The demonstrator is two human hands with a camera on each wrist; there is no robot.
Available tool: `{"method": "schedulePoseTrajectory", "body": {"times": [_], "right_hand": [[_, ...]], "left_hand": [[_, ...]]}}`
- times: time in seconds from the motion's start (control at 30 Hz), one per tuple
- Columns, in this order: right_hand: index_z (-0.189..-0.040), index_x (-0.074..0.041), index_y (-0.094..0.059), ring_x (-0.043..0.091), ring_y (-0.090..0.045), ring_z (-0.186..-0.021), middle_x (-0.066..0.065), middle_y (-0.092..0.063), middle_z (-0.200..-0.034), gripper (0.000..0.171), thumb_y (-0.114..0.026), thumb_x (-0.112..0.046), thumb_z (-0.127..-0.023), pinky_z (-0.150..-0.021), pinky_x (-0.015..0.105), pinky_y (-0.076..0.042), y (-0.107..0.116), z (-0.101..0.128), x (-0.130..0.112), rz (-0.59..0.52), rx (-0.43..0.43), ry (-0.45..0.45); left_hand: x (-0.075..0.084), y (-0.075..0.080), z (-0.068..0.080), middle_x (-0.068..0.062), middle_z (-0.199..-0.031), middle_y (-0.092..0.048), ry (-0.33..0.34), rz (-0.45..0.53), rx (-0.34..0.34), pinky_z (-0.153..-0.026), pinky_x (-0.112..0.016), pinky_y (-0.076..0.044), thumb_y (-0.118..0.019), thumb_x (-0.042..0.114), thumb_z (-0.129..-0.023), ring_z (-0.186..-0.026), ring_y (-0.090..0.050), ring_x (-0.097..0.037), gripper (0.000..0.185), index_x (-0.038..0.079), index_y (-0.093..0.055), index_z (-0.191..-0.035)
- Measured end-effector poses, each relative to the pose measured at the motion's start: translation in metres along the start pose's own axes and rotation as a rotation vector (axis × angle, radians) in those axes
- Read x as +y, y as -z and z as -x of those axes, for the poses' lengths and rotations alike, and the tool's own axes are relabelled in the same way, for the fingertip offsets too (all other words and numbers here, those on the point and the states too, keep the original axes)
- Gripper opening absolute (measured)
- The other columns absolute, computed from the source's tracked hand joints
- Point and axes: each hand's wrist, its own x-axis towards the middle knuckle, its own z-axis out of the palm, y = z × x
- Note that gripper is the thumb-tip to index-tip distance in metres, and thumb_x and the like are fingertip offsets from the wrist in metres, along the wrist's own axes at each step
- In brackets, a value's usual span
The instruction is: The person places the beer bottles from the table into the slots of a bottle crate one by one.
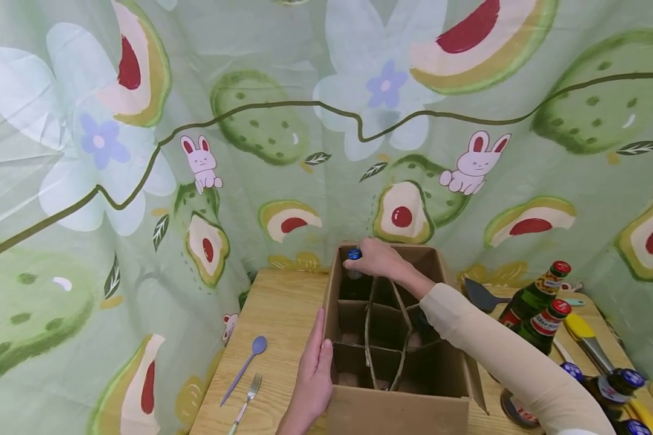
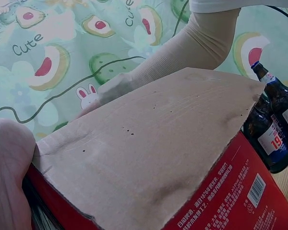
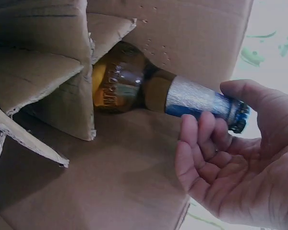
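A divided cardboard carton (image 1: 397, 412) stands upright on the wooden table. In its far left compartment is a beer bottle (image 3: 194, 98) with a blue cap, silver-blue neck foil and amber liquid. My right hand (image 1: 380, 261) reaches over the carton and pinches this bottle by the neck, thumb close to the cap and fingers curled beneath. The bottle's lower part is hidden behind the dividers (image 3: 77, 103). Against the carton's left outer wall, my left hand (image 1: 311, 380) rests with extended fingers. The left wrist view shows the carton's bare flap (image 2: 134, 148) and red printed side (image 2: 240, 189).
To the carton's right stand red-capped green bottles (image 1: 544, 320) and several blue-capped dark bottles (image 1: 612, 386). Near them lie a dark spatula (image 1: 481, 295) and a yellow-headed utensil (image 1: 579, 326). A blue spoon (image 1: 258, 345) and a fork (image 1: 253, 386) lie left. A patterned curtain (image 1: 283, 181) hangs behind.
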Motion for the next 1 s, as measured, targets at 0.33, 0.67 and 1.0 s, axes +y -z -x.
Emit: {"method": "schedulePoseTrajectory", "body": {"times": [0.33, 0.67, 1.0], "right_hand": [[-0.059, -0.015, -0.045, 0.012, -0.034, -0.047, -0.004, -0.037, -0.053, 0.051, -0.072, -0.034, -0.098, -0.048, 0.027, -0.031, 0.022, 0.018, -0.009, -0.041, -0.013, 0.058], [-0.089, -0.01, -0.061, 0.02, -0.054, -0.072, 0.003, -0.058, -0.077, 0.024, -0.072, -0.03, -0.097, -0.065, 0.033, -0.044, 0.07, 0.058, -0.017, -0.058, 0.162, 0.15], [-0.103, -0.008, -0.064, 0.021, -0.057, -0.079, 0.006, -0.065, -0.088, 0.027, -0.07, -0.034, -0.101, -0.067, 0.031, -0.047, 0.128, 0.138, 0.025, -0.119, 0.32, 0.099]], "left_hand": [[-0.001, 0.0, 0.0, -0.012, -0.174, -0.014, 0.026, 0.011, 0.016, -0.117, -0.01, -0.01, -0.032, 0.012, -0.115, -0.159, -0.011, -0.035, 0.055, 0.009, -0.017, -0.168], [-0.002, -0.002, 0.001, -0.012, -0.174, -0.015, 0.018, 0.015, 0.026, -0.117, -0.009, -0.011, -0.033, 0.011, -0.115, -0.159, -0.012, -0.035, 0.054, 0.005, -0.019, -0.167], [-0.001, -0.003, 0.0, -0.013, -0.173, -0.015, -0.003, 0.005, 0.024, -0.117, -0.009, -0.011, -0.033, 0.012, -0.115, -0.158, -0.012, -0.036, 0.054, 0.005, -0.019, -0.167]]}}
